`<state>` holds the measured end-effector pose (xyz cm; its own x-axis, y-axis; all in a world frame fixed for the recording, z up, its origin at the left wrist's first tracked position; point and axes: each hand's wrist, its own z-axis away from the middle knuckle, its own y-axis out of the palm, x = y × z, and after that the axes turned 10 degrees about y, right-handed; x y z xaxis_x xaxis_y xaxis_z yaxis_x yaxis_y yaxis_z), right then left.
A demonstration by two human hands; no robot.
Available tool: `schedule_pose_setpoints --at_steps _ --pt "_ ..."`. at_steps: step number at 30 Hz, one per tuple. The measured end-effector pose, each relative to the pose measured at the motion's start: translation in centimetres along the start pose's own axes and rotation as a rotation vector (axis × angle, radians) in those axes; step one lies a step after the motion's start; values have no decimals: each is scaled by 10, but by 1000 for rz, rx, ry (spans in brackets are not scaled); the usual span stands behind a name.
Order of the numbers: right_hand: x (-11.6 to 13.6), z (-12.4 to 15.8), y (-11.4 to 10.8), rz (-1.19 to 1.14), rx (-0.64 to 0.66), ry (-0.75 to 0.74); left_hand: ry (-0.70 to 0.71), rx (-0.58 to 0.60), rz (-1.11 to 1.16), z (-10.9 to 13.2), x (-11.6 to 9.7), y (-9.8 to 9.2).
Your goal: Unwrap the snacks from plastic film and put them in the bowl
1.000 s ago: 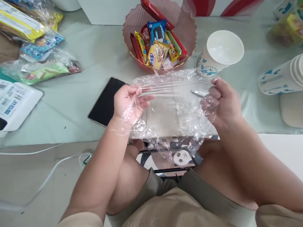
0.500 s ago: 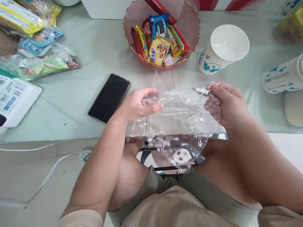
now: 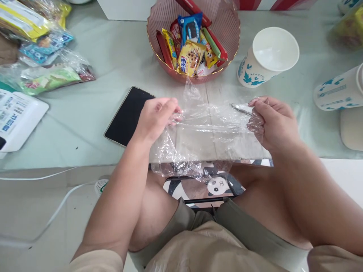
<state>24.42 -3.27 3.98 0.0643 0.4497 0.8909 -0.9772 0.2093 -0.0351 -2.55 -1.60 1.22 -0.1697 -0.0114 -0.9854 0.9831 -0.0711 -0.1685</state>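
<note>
A thin clear plastic sheet [image 3: 210, 122], crumpled and shiny, stretches between my two hands above the table's front edge. Its lower folds hang past that edge. My left hand [image 3: 159, 117] pinches the sheet's left side, thumb and fingers together. On the other side my right hand [image 3: 273, 119] is closed around a bunched part of it. A small dark, thin thing [image 3: 241, 108] shows by the right fingertips; I cannot make out what it is. Partly behind my left hand lies a black-screened phone [image 3: 124, 117].
Beyond the sheet stands a pink ribbed bowl [image 3: 160, 62] of wrapped snacks. A white paper cup [image 3: 252, 71] is right of it, with another paper cup [image 3: 337, 90] at the far right. Snack packets [image 3: 53, 77] and a white device [image 3: 25, 121] lie left. A cable [image 3: 62, 204] crosses the floor.
My left hand has gone from spread fingers to a pinch on the plastic and moved slightly left. The sheet is pulled tauter and its hanging part has risen. My right hand has barely moved.
</note>
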Motion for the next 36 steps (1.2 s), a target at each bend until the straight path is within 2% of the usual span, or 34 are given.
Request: schedule_pose_setpoints --at_steps 3,4,6,9,11,13,15,17,19,21,23,25,28,32,36 --pt "1 1 2 -5 -3 4 64 94 -167 4 -2 -1" --pt "1 1 2 -10 -10 2 81 81 -230 5 -2 -1" --pt "0 0 1 -22 -28 1 90 -21 -259 5 -1 0" --pt "0 -2 -2 23 -61 16 40 -235 -79 0 0 -1" --pt "0 -3 -5 176 -123 24 2 -318 47 -4 -1 -2" --pt "1 -2 -8 388 -206 38 -1 -339 116 -6 -2 -2" --pt "2 0 -13 578 -256 27 15 -297 155 -7 -3 -3" --pt "4 2 -18 681 -305 -96 4 -248 161 -7 -4 -2" --pt "4 4 -21 726 -322 -357 -39 -179 149 -6 -6 -2" --pt "4 5 -16 744 -197 -642 -76 -107 151 -6 -8 -1" --pt "2 1 -3 759 45 -805 -74 -21 184 -5 -11 1" --pt "-2 -7 15 769 260 -812 -68 80 204 -3 -13 2" --pt "-8 -20 39 817 436 -664 -81 204 184 -1 -15 3" --pt "-9 -24 50 902 420 -500 -81 244 178 1 -15 0" --pt "-1 -18 45 818 302 -485 -69 195 181 0 -14 -6"
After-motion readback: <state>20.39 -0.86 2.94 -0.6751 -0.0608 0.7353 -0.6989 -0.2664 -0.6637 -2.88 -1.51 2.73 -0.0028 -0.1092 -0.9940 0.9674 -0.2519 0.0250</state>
